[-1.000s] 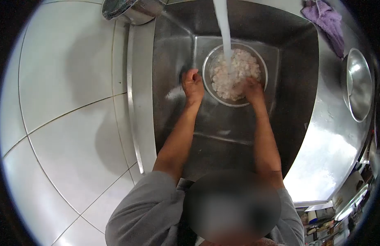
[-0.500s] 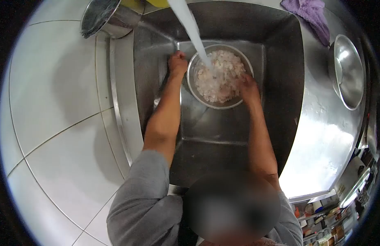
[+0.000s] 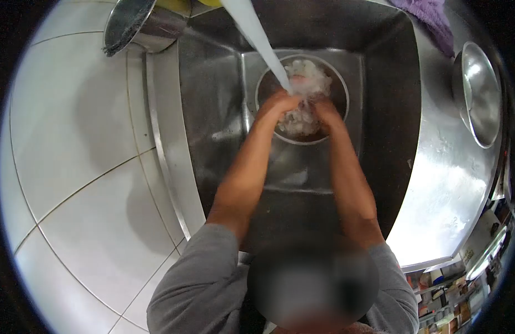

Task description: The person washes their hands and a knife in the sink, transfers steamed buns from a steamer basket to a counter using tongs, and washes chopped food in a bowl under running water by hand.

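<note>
Inside the deep metal sink (image 3: pixel 380 128) stands a round metal bowl (image 3: pixel 347 100) with pale, wet pieces of food (image 3: pixel 307 75) in it. A stream of water (image 3: pixel 254 33) falls onto the pieces from the top. My left hand (image 3: pixel 282 103) reaches over the bowl's left side and presses against the pieces. From the right, my right hand (image 3: pixel 322 108) is in the bowl, its fingers against the same pieces. The pieces are bunched between both hands. Water and blur partly hide the fingertips, and I cannot make out exactly what they grip.
A metal pot (image 3: pixel 160 28) stands tilted at the sink's upper left corner, with something yellow behind it. At the right, a purple cloth (image 3: pixel 432 19) and an empty-looking metal bowl (image 3: pixel 480 94) lie on the steel counter (image 3: pixel 441 189). Cluttered shelves show at lower right.
My left hand has moved from beside the bowl into it. My right hand has shifted inward, and the pieces are now gathered toward the middle. The camera view has shifted too.
</note>
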Demonstrator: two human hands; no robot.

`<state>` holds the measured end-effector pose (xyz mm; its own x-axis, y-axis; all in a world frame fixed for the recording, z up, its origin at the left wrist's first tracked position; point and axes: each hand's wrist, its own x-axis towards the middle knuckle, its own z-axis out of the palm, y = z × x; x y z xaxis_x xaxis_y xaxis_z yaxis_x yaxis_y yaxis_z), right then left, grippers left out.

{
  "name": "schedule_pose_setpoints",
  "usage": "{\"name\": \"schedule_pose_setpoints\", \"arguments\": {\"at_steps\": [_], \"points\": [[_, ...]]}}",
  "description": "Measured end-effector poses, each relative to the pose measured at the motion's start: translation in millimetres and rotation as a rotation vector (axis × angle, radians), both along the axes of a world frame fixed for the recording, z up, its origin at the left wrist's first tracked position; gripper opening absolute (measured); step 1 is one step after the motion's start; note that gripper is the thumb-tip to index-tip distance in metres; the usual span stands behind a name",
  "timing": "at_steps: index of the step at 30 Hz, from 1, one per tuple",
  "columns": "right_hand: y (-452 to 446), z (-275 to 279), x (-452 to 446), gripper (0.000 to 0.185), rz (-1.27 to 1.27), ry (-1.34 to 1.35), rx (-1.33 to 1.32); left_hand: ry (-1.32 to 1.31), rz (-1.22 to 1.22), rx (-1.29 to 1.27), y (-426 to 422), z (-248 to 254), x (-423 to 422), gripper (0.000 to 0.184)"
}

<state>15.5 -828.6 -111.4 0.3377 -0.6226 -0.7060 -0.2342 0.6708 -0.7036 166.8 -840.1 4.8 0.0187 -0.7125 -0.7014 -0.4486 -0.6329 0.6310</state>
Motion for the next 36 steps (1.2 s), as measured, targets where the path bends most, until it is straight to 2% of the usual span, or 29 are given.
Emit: {"name": "schedule_pose_setpoints", "arguments": {"at_steps": [3, 4, 5, 6, 7, 10, 11, 14, 15, 16, 18, 19, 22, 23, 25, 27, 29, 32, 33, 36], "points": [[-11, 116, -14, 0.058, 0.446, 0.238, -0.296, 0.191, -0.089, 0.041, 5, 58, 5, 0.051], [-9, 139, -12, 0.057, 0.553, 0.358, -0.451, 0.012, -0.258, -0.092, 17, 32, 9, 0.051], [-8, 150, -10, 0.055, 0.656, 0.479, -0.611, -0.172, -0.425, -0.229, 39, -13, 16, 0.052], [-2, 139, -5, 0.057, 0.683, 0.578, -0.638, -0.359, -0.59, -0.361, 50, -39, 17, 0.052], [10, 115, 4, 0.06, 0.706, 0.677, -0.663, -0.439, -0.589, -0.415, 59, -23, -2, 0.042], [21, 79, 14, 0.066, 0.666, 0.746, -0.592, -0.578, -0.526, -0.313, 65, -56, -20, 0.036], [22, 71, 15, 0.068, 0.637, 0.729, -0.543, -0.566, -0.293, -0.509, 67, -88, -17, 0.037], [10, 51, 16, 0.06, 0.25, 0.601, -0.482, -0.268, 0.192, -0.217, 25, -142, 3, 0.036], [6, 24, 20, 0.055, 0.253, 0.655, -0.469, -0.117, 0.24, -0.068, 15, -82, -2, 0.038], [-3, 25, 16, 0.053, 0.428, 0.626, -0.528, -0.075, 0.176, -0.063, 9, -48, -3, 0.042], [-26, 60, 0, 0.05, 0.777, 0.551, -0.626, 0.0, -0.006, -0.084, -3, 6, -2, 0.049], [-30, 117, -7, 0.047, 0.693, 0.598, -0.61, -0.095, -0.081, -0.152, -8, 0, -2, 0.052], [-27, 116, -21, 0.048, 0.124, 0.38, -0.424, -0.334, -0.328, -0.425, -38, -45, 4, 0.06], [-26, 116, -21, 0.049, 0.075, 0.367, -0.434, -0.375, -0.44, -0.533, -31, -81, 4, 0.061], [-30, 113, -23, 0.049, -0.028, 0.342, -0.46, -0.648, -0.796, -0.488, -37, -95, -9, 0.066], [-26, 99, -28, 0.052, -0.043, 0.3, -0.423, -0.306, -0.538, -0.161, -33, -42, -4, 0.069], [-25, 86, -25, 0.054, -0.123, 0.241, -0.367, -0.081, -0.38, -0.106, -36, -3, 11, 0.066], [-28, 67, -8, 0.055, -0.299, 0.083, -0.212, 0.319, 0.182, -0.169, -28, -89, 14, 0.066], [-31, 59, -4, 0.055, -0.35, 0.007, -0.122, -0.171, -0.172, -0.295, -35, -82, 7, 0.07], [-33, 61, -5, 0.053, -0.403, -0.164, 0.038, -0.149, -0.309, -0.27, -45, -131, 9, 0.066]]}}
